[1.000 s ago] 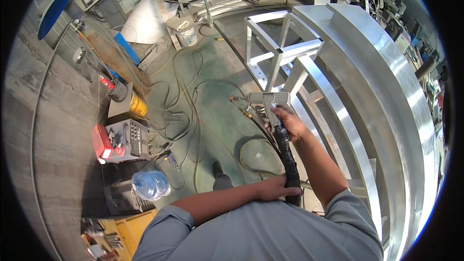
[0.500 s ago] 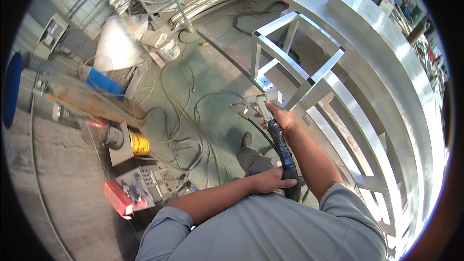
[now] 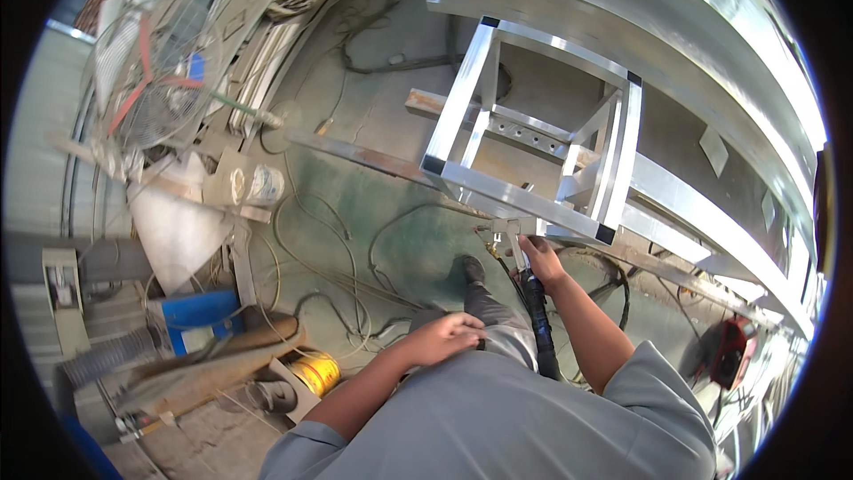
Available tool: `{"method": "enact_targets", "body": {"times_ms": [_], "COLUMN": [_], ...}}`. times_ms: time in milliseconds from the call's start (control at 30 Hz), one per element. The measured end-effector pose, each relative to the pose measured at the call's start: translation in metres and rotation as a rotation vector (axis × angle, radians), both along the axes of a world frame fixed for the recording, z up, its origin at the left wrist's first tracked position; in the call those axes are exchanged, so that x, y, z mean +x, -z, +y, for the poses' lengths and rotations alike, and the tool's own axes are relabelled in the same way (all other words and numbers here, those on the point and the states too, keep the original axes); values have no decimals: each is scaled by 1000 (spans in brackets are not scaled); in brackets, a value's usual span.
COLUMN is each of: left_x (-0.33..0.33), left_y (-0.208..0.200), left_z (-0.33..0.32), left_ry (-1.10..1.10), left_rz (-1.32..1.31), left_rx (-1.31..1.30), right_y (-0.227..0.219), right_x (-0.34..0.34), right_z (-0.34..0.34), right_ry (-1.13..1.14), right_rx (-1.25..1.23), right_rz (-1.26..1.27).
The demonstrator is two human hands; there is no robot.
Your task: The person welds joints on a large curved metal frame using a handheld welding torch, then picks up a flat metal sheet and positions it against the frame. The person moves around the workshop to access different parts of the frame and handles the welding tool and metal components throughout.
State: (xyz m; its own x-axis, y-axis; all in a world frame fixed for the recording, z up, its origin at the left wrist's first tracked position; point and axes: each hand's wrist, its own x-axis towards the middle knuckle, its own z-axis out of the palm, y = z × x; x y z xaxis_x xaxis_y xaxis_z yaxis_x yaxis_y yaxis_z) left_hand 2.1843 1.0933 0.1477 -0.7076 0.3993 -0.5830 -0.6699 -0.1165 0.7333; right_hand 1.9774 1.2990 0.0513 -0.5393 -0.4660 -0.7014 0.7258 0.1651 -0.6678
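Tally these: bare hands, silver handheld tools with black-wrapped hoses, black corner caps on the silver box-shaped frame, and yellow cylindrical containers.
Left hand and right hand: 2
Silver handheld tool: 1
Black corner caps visible on the silver frame: 4
Yellow cylindrical container: 1
Total: 8

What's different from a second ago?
The left hand let go of the black-wrapped hose and moved left, in front of the body. The view swung right, toward the square-cornered metal frame. Unchanged: the right hand holds the metal-headed tool.

Left hand (image 3: 447, 338) loosely bent, right hand (image 3: 543, 265) farther forward, tightly curled.
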Motion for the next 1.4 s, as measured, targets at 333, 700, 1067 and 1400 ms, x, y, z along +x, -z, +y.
{"method": "enact_targets", "body": {"times_ms": [333,700,1067,1400], "left_x": [-84,-234,-299,-301], "left_y": [-2,-13,-37,-29], "left_z": [-165,-166,-132,-143], "left_ry": [-208,-444,-207,-144], "left_rz": [54,372,259,231], "left_rx": [-156,-317,-323,-210], "right_y": [3,58,93,100], "right_x": [-11,-50,-63,-69], "right_z": [-48,-104,-88,-51], "right_ry": [309,625,765,500], "right_rx": [59,22,435,970], "right_rz": [147,235,411,831]}}
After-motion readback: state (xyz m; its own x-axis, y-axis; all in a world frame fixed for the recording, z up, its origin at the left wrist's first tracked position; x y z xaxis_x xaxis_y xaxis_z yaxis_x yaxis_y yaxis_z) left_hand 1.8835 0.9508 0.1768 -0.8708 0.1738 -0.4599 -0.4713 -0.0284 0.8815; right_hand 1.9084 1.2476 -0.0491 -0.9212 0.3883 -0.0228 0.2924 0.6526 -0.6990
